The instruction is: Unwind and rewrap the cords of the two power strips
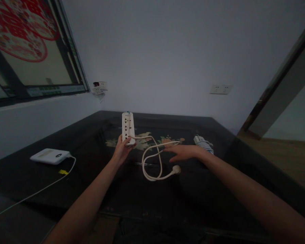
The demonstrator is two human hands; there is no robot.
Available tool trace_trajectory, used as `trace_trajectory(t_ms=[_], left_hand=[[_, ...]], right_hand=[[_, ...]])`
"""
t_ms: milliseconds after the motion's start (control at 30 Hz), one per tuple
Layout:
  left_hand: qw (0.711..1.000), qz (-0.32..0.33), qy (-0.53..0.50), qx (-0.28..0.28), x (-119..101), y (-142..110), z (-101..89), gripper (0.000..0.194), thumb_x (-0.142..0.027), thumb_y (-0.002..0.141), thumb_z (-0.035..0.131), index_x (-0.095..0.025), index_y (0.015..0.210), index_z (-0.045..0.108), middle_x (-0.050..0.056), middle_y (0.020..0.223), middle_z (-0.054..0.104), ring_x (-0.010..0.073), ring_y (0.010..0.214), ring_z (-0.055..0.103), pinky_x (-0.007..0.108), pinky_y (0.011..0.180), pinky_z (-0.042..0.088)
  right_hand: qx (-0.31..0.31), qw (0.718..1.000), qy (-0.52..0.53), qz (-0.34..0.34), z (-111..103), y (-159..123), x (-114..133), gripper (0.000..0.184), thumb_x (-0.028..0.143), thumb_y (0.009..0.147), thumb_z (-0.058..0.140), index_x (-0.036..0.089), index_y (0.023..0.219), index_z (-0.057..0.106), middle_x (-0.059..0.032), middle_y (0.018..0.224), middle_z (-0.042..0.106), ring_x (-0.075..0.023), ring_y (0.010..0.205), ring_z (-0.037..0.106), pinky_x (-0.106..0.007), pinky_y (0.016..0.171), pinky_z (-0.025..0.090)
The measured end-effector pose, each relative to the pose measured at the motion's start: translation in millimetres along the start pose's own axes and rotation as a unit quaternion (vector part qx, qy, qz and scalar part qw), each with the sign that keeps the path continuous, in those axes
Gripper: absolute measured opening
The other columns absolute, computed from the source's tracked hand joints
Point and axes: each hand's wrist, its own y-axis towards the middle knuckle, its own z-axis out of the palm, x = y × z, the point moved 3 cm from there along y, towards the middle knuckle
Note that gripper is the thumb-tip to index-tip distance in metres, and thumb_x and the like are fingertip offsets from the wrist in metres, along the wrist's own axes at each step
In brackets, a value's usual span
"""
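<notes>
Power strip (127,126) label unreadable; window (53,61) cut off

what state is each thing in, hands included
power strip: held, front toward the camera
left hand: gripping the power strip's lower end
cord: loosely looped
right hand: open, contact with the cord unclear
plug: not in any socket
white block: wire wound round it
white box: lying flat, cable attached
right wall sockets: nothing plugged in
left wall sockets: state unclear
</notes>
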Motion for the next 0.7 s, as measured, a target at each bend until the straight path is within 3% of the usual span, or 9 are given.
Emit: trace_trajectory(t_ms=[67,167,233,300,333,500,600,700], left_hand=[[1.0,0.011,-0.018,0.007,-2,-1,2.3,0.04,-0.011,0.075,0.068,-0.024,0.108,0.05,0.008,0.105,0.068,0.0216,0.092,0.067,0.033,0.07,0.058],[0.998,0.006,-0.051,0.029,-5,-4,8.9,0.047,-0.008,0.073,0.068,-0.026,0.11,0.046,0.009,0.112,0.066,0.0243,0.103,0.064,0.035,0.074,0.057],[0.997,-0.01,-0.062,0.046,-6,-7,13.5,0.053,-0.005,0.071,0.07,-0.026,0.113,0.044,0.01,0.116,0.065,0.0252,0.106,0.063,0.036,0.076,0.057],[0.996,-0.03,-0.061,0.065,-6,-10,17.1,0.058,-0.004,0.069,0.071,-0.024,0.117,0.045,0.012,0.119,0.063,0.0245,0.103,0.064,0.036,0.077,0.057],[0.995,-0.04,-0.059,0.075,-6,-11,18.3,0.06,-0.004,0.068,0.071,-0.023,0.119,0.045,0.013,0.122,0.062,0.0237,0.101,0.065,0.036,0.077,0.057],[0.993,-0.071,-0.057,0.075,-4,-13,16.3,0.063,-0.003,0.068,0.07,-0.02,0.125,0.049,0.014,0.124,0.06,0.0208,0.091,0.067,0.033,0.074,0.059],[0.993,-0.084,-0.062,0.057,-2,-11,13.1,0.059,-0.008,0.072,0.069,-0.019,0.125,0.049,0.014,0.12,0.062,0.0212,0.087,0.067,0.034,0.07,0.059],[0.993,-0.097,-0.064,0.031,1,-10,10.6,0.046,-0.015,0.077,0.067,-0.018,0.12,0.052,0.015,0.116,0.063,0.0219,0.083,0.068,0.035,0.065,0.06]], right_hand=[[-0.01,0.997,-0.022,-0.078,-4,-18,20,0.045,0.022,0.069,0.074,0.022,0.114,0.068,-0.0103,0.129,0.06,-0.0215,0.108,0.061,-0.031,0.085,0.05],[0.002,0.992,0.039,-0.117,-19,-38,30,0.028,0.034,0.085,0.06,0.021,0.107,0.069,-0.0056,0.101,0.071,-0.0155,0.08,0.067,-0.028,0.072,0.052],[-0.111,0.989,0.058,-0.075,-38,-40,18,0.029,0.037,0.09,0.051,0.017,0.099,0.069,-0.0055,0.089,0.071,-0.0137,0.072,0.066,-0.026,0.066,0.051],[-0.221,0.974,0.031,0.026,-49,-37,-7,0.031,0.034,0.093,0.044,0.014,0.096,0.067,-0.0067,0.083,0.07,-0.0126,0.069,0.064,-0.022,0.061,0.049],[-0.232,0.97,0.017,0.066,-49,-33,-19,0.03,0.031,0.093,0.043,0.012,0.095,0.066,-0.0074,0.079,0.069,-0.0124,0.065,0.063,-0.021,0.057,0.048],[-0.162,0.976,-0.01,0.146,-15,-19,-62,0.034,0.035,0.094,0.041,0.012,0.09,0.065,-0.0076,0.072,0.07,-0.0124,0.049,0.06,-0.022,0.045,0.044],[-0.128,0.977,-0.041,0.167,2,-14,-69,0.038,0.041,0.094,0.042,0.012,0.097,0.065,-0.0091,0.074,0.071,-0.0138,0.048,0.061,-0.024,0.047,0.045],[-0.133,0.971,-0.098,0.172,6,-1,-69,0.037,0.046,0.086,0.055,0.013,0.099,0.067,-0.0125,0.083,0.072,-0.0191,0.062,0.066,-0.027,0.057,0.048]])
